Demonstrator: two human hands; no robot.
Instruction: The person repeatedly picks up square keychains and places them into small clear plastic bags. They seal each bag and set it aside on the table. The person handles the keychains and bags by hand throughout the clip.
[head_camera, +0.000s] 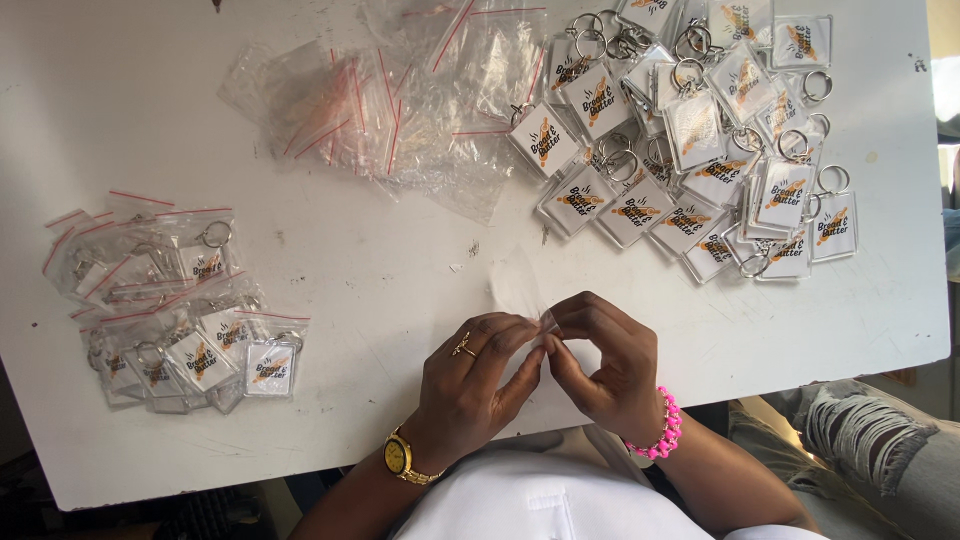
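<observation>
Left of the small clear bag (528, 300), bagged keychains (190, 345) are piled on the white table (380, 290). The bag's mouth is pinched between the left hand (475, 385) and right hand (605, 365). It is judged light, limp and slippery, best gripped at its edge. Loose keychains (700, 140) are heaped beyond, to its right.

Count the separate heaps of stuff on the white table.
3: bagged keychains at left, empty clear zip bags top centre, loose square keychains top right. Overlaps may hide more.
</observation>
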